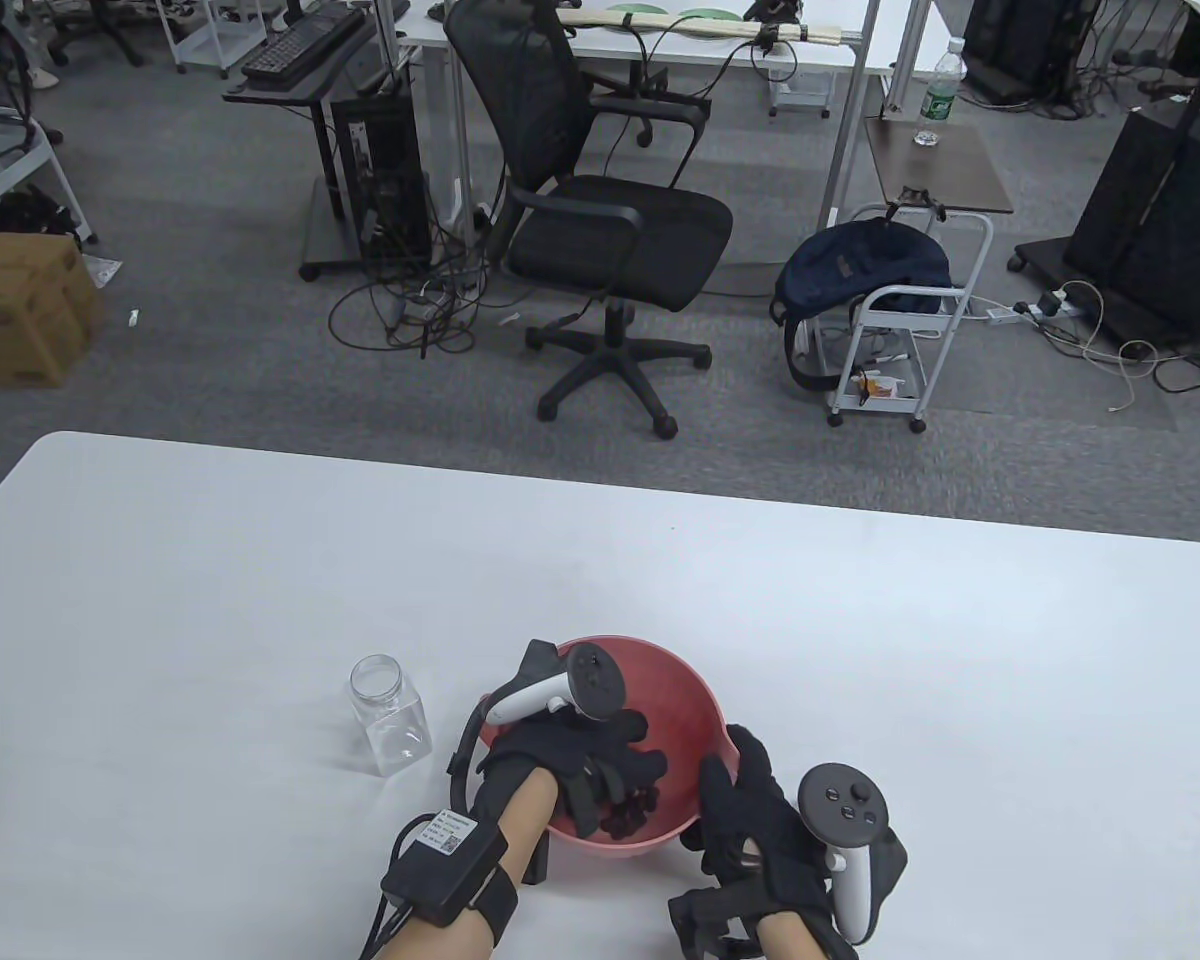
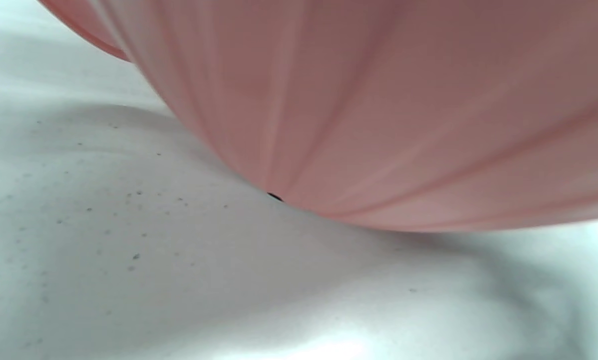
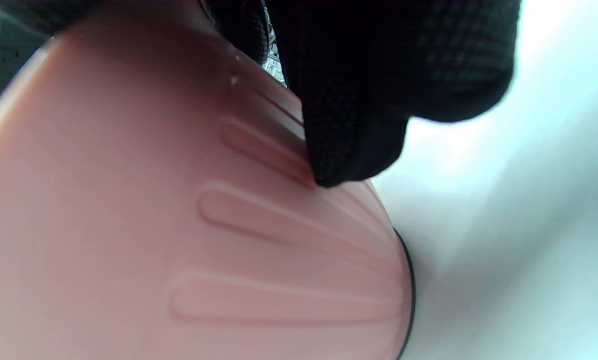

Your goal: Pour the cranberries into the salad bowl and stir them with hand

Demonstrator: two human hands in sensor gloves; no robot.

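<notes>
Left hand [image 1: 600, 765] is reached down inside the pink salad bowl [image 1: 695, 700], fingers [image 1: 632, 790] spread loosely among the dark cranberries [image 1: 625, 815] at the bottom; nothing is seen pinched. Right hand [image 1: 750, 830] is clamped on the bowl's near-right rim, thumb over the edge; in the right wrist view a gloved fingertip [image 3: 349, 160] is pressed on the ribbed outer wall [image 3: 204, 225]. Bowl is seated on the white table [image 1: 210, 560]; in the left wrist view only its outer wall [image 2: 379, 110] is shown. An empty clear jar [image 1: 388, 715], uncapped and upright, is stood just left of the left hand, apart from the bowl.
</notes>
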